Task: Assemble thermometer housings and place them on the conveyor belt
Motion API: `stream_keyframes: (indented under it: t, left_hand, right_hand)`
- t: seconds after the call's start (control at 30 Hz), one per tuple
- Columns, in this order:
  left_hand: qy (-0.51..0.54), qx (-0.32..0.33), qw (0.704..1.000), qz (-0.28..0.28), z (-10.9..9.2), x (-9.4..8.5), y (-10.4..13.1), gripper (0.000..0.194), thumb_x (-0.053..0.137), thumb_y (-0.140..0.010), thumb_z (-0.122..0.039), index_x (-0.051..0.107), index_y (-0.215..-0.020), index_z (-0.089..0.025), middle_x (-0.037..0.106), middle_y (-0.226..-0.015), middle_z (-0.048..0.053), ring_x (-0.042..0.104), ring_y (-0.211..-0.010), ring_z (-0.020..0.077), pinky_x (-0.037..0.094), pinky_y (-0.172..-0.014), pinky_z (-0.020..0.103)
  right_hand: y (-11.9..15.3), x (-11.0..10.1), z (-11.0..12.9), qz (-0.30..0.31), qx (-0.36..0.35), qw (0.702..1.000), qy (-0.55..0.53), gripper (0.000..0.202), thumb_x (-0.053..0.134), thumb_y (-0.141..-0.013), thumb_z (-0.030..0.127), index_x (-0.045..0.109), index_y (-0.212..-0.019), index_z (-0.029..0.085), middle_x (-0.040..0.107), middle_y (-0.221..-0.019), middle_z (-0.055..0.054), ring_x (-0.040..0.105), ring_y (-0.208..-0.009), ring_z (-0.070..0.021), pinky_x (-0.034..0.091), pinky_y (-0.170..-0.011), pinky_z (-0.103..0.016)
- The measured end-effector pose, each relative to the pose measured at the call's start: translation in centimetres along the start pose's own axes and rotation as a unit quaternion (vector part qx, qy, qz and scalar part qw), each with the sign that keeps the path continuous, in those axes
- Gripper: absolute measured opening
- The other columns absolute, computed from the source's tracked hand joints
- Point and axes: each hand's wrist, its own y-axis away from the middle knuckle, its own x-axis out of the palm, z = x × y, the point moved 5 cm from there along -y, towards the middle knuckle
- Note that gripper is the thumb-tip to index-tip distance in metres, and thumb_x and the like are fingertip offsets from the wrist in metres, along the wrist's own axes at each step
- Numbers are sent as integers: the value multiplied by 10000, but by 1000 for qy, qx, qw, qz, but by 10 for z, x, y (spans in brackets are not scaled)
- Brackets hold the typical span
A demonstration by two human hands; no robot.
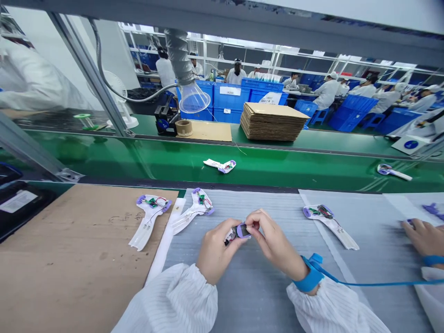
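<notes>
Blue crates [227, 96] are stacked beyond the green belt [166, 162]; pale, thin items are seen at the top of one, while the contents of the others cannot be told; a black container [21, 210] bearing a white label is placed at the left edge, its inside too unclear to read. A small purple-and-black part [243, 230] is held above the grey mat [243, 286], between the two hands; it is gripped from its left side by the left hand [215, 247], thumb and fingers closed around it, and its right end is pinched by the fingertips of the right hand [275, 240]. Both forearms are angled inward, the hands nearly meeting; a blue wrist strap [308, 275] is worn on the right wrist. A white shell with wires [197, 210] is laid on the mat left of the hands; another shell [329, 222] is laid to their right; a third shell [149, 217] is rested on the cardboard [83, 259].
</notes>
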Motion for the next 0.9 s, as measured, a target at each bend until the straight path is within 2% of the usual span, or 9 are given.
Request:
stream_keyframes:
  t: [0.13, 0.3, 0.4, 0.53, 0.7, 0.8, 0.9]
  left_hand:
    - [51, -45, 998, -6, 6, -2, -1, 165, 575, -790, -282, 563, -943, -221, 611, -738, -41, 567, -549, 109, 443, -561, 214]
    - [90, -71, 992, -43, 14, -4, -3, 196, 573, -788, -308, 539, -954, -210, 581, -727, -35, 552, -528, 108, 453, -531, 219]
    - [82, -68, 991, -79, 16, -5, -3, 201, 553, -803, -302, 521, -978, -208, 598, -793, -9, 581, -635, 137, 470, -619, 256]
    - [66, -28, 988, -134, 12, -1, 0, 199, 537, -803, -214, 505, -998, -205, 586, -928, 31, 570, -875, 185, 442, -781, 312]
    - [126, -11, 984, -122, 5, 13, 5, 342, 552, -754, -129, 457, -1074, -204, 550, -1038, 54, 542, -971, 195, 427, -840, 327]
    - [217, -43, 970, -97, 8, 18, 2, 485, 599, -704, -125, 402, -1140, -206, 532, -1092, 64, 542, -991, 198, 439, -843, 325]
    - [260, -66, 959, -97, 15, 15, -2, 525, 652, -665, -158, 403, -1125, -199, 550, -1026, 53, 565, -916, 193, 455, -801, 320]
  right_hand:
    - [3, 4, 0, 12, -2, 1000, -11, 99, 381, -903, 141, 444, -942, 206, 501, -837, -46, 475, -762, -177, 424, -664, -303]
    - [2, 5, 1, 4, 2, 1000, -23, 107, 379, -901, 132, 453, -920, 207, 503, -837, -47, 484, -763, -175, 431, -669, -307]
    - [1, 4, -3, -60, 36, 997, -26, 103, 483, -867, 188, 452, -964, 206, 503, -876, -49, 488, -776, -180, 438, -688, -320]
    - [1, 10, -7, -144, 94, 985, -12, 363, 644, -751, 254, 437, -1044, 202, 519, -947, -63, 505, -817, -200, 454, -713, -345]
    - [2, 15, -2, -206, 141, 968, 3, 385, 658, -691, 195, 438, -1006, 207, 521, -928, -47, 515, -827, -206, 454, -726, -358]
    - [3, 12, 5, -227, 107, 967, -33, 370, 624, -695, 159, 422, -1000, 211, 509, -978, -62, 510, -920, -223, 437, -797, -385]
    - [3, 12, 11, -212, 39, 972, -91, 378, 593, -691, 124, 403, -1005, 215, 493, -1011, -72, 499, -985, -226, 421, -851, -397]
